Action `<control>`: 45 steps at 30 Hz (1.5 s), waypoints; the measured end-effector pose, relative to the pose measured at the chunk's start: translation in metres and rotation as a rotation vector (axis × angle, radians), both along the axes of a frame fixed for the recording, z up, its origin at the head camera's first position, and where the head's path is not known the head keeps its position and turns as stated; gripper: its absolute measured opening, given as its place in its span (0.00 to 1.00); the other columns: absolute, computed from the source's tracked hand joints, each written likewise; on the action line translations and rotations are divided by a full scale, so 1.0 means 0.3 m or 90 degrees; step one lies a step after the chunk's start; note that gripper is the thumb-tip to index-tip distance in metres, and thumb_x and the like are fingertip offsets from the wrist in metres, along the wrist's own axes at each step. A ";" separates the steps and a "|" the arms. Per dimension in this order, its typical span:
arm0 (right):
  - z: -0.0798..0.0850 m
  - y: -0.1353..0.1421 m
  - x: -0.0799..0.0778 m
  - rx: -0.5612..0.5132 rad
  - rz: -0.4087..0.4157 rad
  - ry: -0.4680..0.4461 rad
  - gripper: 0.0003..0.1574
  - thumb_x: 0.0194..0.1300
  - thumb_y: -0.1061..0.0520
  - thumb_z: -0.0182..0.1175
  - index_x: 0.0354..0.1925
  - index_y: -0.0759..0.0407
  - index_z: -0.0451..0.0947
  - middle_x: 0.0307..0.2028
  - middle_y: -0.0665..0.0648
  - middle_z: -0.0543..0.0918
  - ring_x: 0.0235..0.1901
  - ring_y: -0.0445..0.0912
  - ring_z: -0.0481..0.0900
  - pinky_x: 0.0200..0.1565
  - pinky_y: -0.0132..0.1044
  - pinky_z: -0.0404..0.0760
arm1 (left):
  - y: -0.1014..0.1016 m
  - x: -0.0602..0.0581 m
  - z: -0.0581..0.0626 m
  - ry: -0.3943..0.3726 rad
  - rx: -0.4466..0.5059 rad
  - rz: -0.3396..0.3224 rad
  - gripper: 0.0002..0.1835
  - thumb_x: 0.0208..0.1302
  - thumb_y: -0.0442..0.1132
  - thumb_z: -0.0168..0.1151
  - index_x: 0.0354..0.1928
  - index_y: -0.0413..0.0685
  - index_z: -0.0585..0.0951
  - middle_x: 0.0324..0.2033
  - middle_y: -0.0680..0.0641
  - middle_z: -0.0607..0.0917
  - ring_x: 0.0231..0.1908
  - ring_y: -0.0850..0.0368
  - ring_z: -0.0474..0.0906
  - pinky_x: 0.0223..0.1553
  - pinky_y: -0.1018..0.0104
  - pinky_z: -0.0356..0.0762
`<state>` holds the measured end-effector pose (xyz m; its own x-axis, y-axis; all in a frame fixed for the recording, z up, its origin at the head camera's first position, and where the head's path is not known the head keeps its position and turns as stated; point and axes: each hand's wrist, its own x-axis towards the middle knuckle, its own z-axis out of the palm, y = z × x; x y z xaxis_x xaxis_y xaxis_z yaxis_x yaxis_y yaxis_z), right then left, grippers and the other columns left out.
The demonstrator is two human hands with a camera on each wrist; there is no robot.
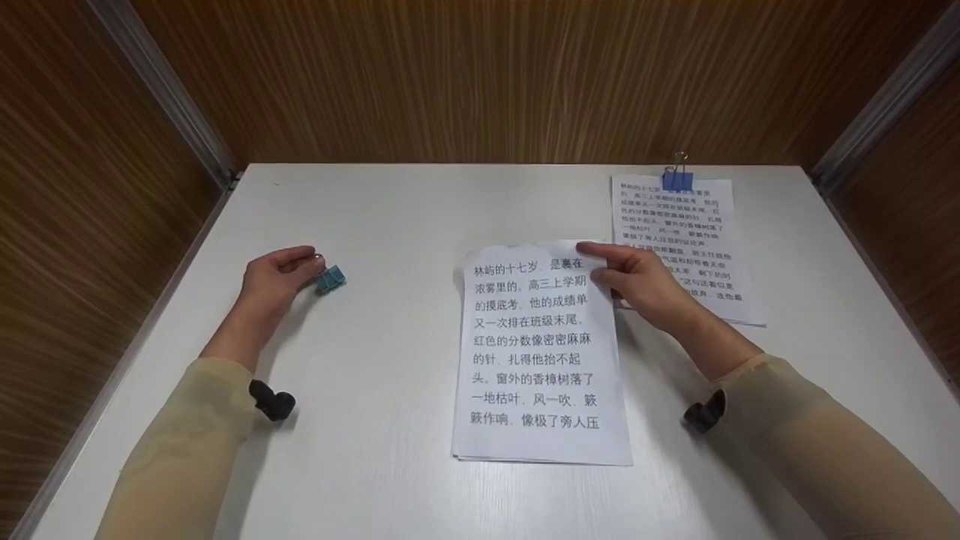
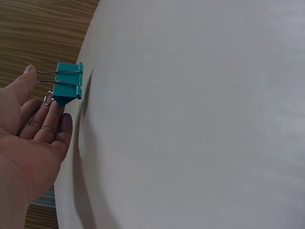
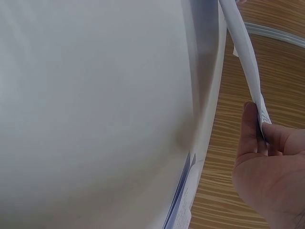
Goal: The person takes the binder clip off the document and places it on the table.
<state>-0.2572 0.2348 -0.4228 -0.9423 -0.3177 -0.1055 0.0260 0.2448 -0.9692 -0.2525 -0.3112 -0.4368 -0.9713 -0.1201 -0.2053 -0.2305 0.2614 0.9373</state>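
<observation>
The teal binder clip (image 1: 331, 280) lies to the left of the loose printed sheets (image 1: 536, 352), well apart from them and roughly level with their far end, with bare white tabletop (image 1: 390, 360) between. The left hand (image 1: 274, 279) has the clip: thumb on one wire handle, fingers curled by the other, so the grip is a light pinch. In the left wrist view the handles run back to the hand and the clip's lip side faces away from the palm, toward the right of the scene. The handles stand spread rather than squeezed together; whether the lips are parted at all I cannot tell.

The sheets' long axis runs near to far, their short far edge crossing left to right. The right hand (image 1: 645, 285) pinches them at the far right corner, paper caught between thumb and fingers. That hand is the nearer one to the far edge, since it is on it; the left, with the clip, is across the gap. In the right wrist view the gripped end stands up off the table (whether the near end rests on it, I cannot tell).

Beyond, at the far right, another printed stack (image 1: 679, 240) wears a blue binder clip (image 1: 678, 181) on its far edge.
</observation>
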 end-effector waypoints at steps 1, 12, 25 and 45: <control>-0.001 0.000 -0.001 -0.002 -0.001 -0.002 0.30 0.79 0.64 0.57 0.75 0.52 0.75 0.65 0.60 0.83 0.49 0.47 0.87 0.41 0.32 0.83 | 0.000 0.003 -0.002 -0.003 -0.001 -0.004 0.34 0.76 0.47 0.68 0.77 0.42 0.71 0.70 0.41 0.78 0.70 0.54 0.75 0.69 0.67 0.73; -0.004 0.000 -0.002 -0.008 0.000 -0.008 0.31 0.79 0.64 0.58 0.75 0.51 0.75 0.65 0.60 0.83 0.45 0.46 0.86 0.37 0.31 0.80 | 0.001 0.010 -0.013 -0.007 -0.010 -0.018 0.35 0.76 0.50 0.66 0.78 0.42 0.70 0.70 0.42 0.78 0.70 0.53 0.75 0.73 0.61 0.69; -0.009 0.003 -0.002 -0.012 0.003 -0.013 0.31 0.78 0.63 0.58 0.75 0.51 0.74 0.64 0.59 0.84 0.45 0.46 0.87 0.37 0.31 0.82 | -0.007 0.004 -0.022 0.004 -0.013 -0.015 0.33 0.78 0.46 0.65 0.78 0.43 0.70 0.72 0.41 0.76 0.71 0.52 0.72 0.74 0.62 0.66; -0.014 -0.007 -0.018 0.008 -0.018 0.002 0.32 0.76 0.66 0.60 0.74 0.52 0.76 0.59 0.62 0.86 0.33 0.41 0.80 0.30 0.31 0.73 | 0.047 0.030 0.063 0.060 -0.101 -0.047 0.39 0.74 0.55 0.68 0.79 0.46 0.69 0.73 0.45 0.75 0.74 0.52 0.69 0.75 0.57 0.66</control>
